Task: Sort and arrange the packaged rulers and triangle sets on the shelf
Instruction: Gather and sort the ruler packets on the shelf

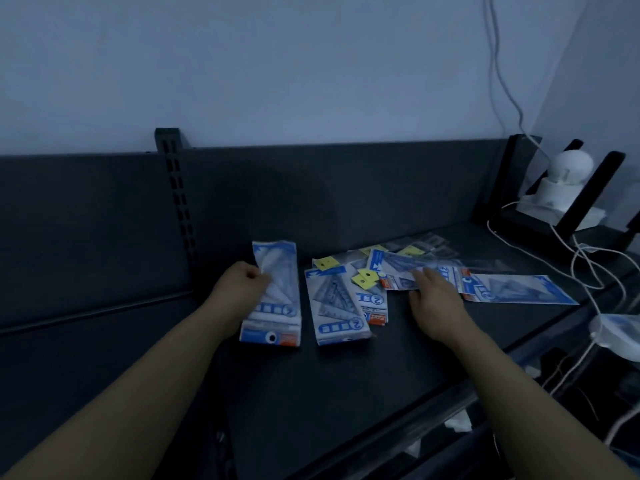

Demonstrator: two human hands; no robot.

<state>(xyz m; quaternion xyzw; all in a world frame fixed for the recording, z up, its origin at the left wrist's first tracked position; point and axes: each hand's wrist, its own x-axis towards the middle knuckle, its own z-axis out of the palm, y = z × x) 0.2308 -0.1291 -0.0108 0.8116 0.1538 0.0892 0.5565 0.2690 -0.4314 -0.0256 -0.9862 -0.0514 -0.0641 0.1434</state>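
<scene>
Blue-and-white packaged triangle sets lie on the dark shelf (311,393). My left hand (239,285) grips the left edge of a stack of these packs (277,296), which stands tilted on its lower end. A second stack (337,306) lies just right of it. My right hand (433,296) holds a blurred blue pack (401,263) lifted a little above a loose heap of packs. Small packs with yellow header cards (363,278) lie in that heap. One long blue pack (512,289) lies flat at the far right.
A dark back panel with a slotted upright (176,199) rises behind the shelf. At the right stand a white round device (564,178), a black stand (588,199) and tangled white cables (588,268). A pale object (616,334) sits at the right edge.
</scene>
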